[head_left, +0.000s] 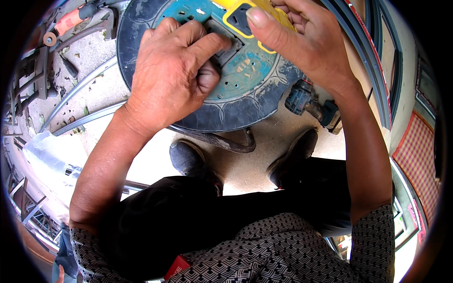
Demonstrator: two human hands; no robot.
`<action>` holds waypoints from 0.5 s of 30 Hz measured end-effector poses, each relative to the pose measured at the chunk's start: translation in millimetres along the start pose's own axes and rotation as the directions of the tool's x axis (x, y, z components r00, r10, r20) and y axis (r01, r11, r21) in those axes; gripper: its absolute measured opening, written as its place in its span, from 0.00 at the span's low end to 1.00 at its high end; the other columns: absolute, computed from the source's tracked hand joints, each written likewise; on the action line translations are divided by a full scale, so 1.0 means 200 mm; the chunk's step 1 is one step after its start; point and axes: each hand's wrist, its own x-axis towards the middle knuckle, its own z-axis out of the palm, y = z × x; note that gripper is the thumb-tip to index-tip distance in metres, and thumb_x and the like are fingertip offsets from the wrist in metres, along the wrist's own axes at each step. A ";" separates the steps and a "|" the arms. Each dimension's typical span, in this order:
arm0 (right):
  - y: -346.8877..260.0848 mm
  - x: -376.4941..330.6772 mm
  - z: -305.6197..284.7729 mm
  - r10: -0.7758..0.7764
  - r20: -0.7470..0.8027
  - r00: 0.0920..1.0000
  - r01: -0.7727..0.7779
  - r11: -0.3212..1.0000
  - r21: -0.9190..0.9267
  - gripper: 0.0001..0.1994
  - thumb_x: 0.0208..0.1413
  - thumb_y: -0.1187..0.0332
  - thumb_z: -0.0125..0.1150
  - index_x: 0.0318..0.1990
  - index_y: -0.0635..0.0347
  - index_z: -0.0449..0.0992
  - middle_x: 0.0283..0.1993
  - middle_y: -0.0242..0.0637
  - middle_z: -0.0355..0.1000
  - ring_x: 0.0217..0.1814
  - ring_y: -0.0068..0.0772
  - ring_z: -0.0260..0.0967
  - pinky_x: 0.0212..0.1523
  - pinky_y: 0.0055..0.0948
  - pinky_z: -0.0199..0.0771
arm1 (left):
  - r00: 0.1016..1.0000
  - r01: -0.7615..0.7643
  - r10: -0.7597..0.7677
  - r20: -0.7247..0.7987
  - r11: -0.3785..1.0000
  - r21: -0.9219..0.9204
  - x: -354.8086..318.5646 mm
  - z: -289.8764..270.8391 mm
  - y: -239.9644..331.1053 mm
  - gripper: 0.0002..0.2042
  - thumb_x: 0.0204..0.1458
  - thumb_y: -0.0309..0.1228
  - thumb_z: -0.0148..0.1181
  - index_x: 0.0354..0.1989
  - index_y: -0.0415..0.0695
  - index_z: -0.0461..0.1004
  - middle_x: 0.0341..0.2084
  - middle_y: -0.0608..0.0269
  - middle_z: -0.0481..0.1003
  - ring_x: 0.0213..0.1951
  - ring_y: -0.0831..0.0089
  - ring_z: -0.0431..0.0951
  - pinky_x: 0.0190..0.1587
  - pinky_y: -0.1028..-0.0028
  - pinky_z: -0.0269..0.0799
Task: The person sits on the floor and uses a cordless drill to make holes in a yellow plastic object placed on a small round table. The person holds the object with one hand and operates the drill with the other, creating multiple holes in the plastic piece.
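In front of me is a round teal disc with a wide black rim [250, 111], scuffed and dusty, like a stool top. My left hand [172, 70] lies over it with the fingers curled, the index finger reaching to a dark grey rectangular part [229, 54] near the middle. Whatever sits under the curled fingers is hidden. At the far side my right hand [306, 40] grips a yellow plastic thing with dark panels [239, 20], fingers wrapped behind and thumb stretched along it. The top frame edge cuts that thing off, so its kind cannot be made out.
A cordless drill [314, 106] lies on the floor right of the disc. An orange angle grinder [71, 22] is at the far left, near metal strips [89, 115] and clear plastic sheet [54, 153]. Dark curved frame profiles [377, 61] stand at right. My shoes [188, 158] are below the disc.
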 end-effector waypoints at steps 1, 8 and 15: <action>0.00 0.00 0.00 -0.007 0.001 1.000 0.007 1.000 0.017 0.26 0.64 0.52 0.78 0.52 0.70 0.79 0.38 0.30 0.77 0.37 0.15 0.70 0.36 0.19 0.72 | 1.000 0.004 -0.004 -0.001 1.000 -0.002 0.00 0.00 0.00 0.21 0.44 0.18 0.64 0.48 0.52 0.82 0.36 0.65 0.74 0.39 0.60 0.70 0.47 0.62 0.67; 0.02 0.00 0.00 -0.040 0.007 0.999 0.040 0.998 0.047 0.27 0.64 0.53 0.78 0.53 0.71 0.78 0.38 0.30 0.77 0.37 0.15 0.71 0.36 0.19 0.72 | 1.000 0.006 -0.006 0.007 1.000 0.002 0.01 0.01 0.01 0.20 0.43 0.18 0.64 0.46 0.51 0.81 0.37 0.66 0.75 0.39 0.59 0.71 0.47 0.62 0.67; 0.00 0.00 0.00 0.019 0.002 1.000 -0.019 1.000 0.011 0.26 0.63 0.52 0.79 0.51 0.70 0.79 0.37 0.29 0.76 0.36 0.14 0.70 0.35 0.19 0.71 | 1.000 -0.025 0.025 -0.017 1.000 0.012 0.01 0.03 -0.01 0.18 0.45 0.19 0.66 0.46 0.50 0.81 0.37 0.66 0.75 0.38 0.58 0.70 0.46 0.61 0.66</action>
